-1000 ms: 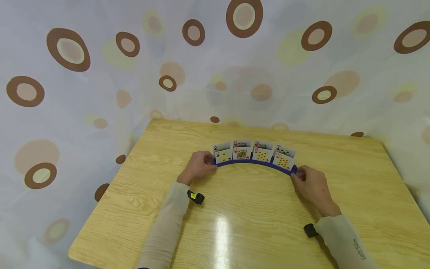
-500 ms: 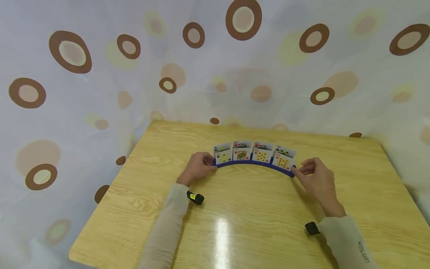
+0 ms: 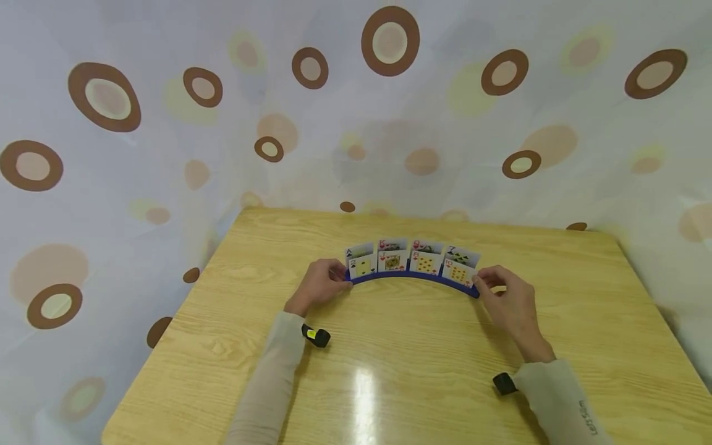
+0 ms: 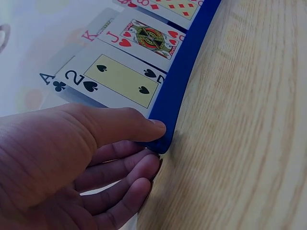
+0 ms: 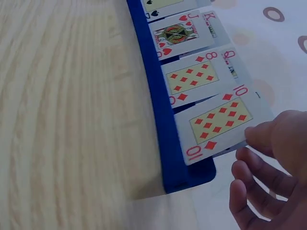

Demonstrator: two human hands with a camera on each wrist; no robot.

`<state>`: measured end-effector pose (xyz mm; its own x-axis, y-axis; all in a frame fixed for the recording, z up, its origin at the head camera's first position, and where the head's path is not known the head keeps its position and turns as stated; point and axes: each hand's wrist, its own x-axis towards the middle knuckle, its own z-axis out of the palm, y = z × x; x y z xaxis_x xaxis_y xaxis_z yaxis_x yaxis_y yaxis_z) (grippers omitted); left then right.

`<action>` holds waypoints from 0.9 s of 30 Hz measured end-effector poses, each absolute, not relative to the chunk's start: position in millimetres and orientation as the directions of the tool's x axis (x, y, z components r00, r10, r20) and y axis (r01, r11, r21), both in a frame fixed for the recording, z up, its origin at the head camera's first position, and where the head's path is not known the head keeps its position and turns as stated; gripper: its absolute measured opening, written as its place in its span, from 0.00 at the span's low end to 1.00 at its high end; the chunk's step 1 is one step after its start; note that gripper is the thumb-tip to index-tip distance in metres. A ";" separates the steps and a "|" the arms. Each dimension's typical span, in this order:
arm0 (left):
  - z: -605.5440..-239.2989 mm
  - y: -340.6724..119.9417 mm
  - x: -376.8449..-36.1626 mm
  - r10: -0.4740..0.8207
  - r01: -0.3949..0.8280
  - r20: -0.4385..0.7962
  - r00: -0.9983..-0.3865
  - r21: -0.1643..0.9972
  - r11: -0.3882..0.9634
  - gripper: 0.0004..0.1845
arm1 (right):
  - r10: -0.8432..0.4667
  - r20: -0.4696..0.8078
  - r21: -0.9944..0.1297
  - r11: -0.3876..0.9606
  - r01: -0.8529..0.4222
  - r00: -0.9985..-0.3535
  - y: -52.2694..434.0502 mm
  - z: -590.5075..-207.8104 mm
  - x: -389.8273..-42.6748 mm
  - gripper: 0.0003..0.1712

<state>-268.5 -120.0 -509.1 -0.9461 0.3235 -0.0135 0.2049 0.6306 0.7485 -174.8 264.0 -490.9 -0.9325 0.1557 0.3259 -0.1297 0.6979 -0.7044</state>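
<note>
A curved blue playing card holder [image 3: 408,275] stands on the table, with cards upright in two rows. At its left end my left hand [image 3: 321,283] grips it, thumb on the front face and fingers behind. Closest to that hand is the two of spades [image 4: 120,80], in front of an ace of clubs [image 4: 58,85]. My right hand [image 3: 510,303] pinches the outer edge of the ten of diamonds [image 5: 220,120] between thumb and forefinger; the other fingers are loosely curled. That card's lower edge meets the holder, and a seven [image 3: 464,253] shows behind it.
The jack of hearts [image 3: 392,261] and eight of diamonds [image 3: 426,263] fill the front row's middle, with a king [image 3: 392,244] and a queen [image 3: 427,246] behind. A patterned curtain [image 3: 389,123] hangs behind the wooden table [image 3: 423,346].
My right hand has left the holder's right end, opened a little, then come up to the ten of diamonds. The left hand keeps its grip. The head view has shifted slightly.
</note>
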 end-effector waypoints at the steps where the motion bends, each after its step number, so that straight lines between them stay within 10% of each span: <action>1: -509.0 -120.3 -269.0 0.323 0.205 -0.010 -0.946 0.753 0.626 0.15 | 0.151 0.349 -0.705 0.692 -0.153 -0.925 264.0 -489.3 -174.9 0.11; 12: -516.1 -124.9 -257.8 0.304 0.168 -0.034 -0.952 0.771 0.614 0.14 | -0.096 0.389 -0.741 0.558 -0.373 -0.916 249.7 -478.9 -159.2 0.03; 27: -512.8 -120.2 -266.2 0.329 0.215 0.010 -0.944 0.776 0.592 0.13 | -0.328 0.039 -0.848 0.489 -0.205 -0.944 234.0 -498.8 -166.9 0.07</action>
<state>-266.2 -120.2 -512.8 -0.9442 0.3294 0.0098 0.2147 0.5925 0.7764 -166.9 234.0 -498.8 -0.9438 -0.3282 0.0387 -0.2048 0.4890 -0.8479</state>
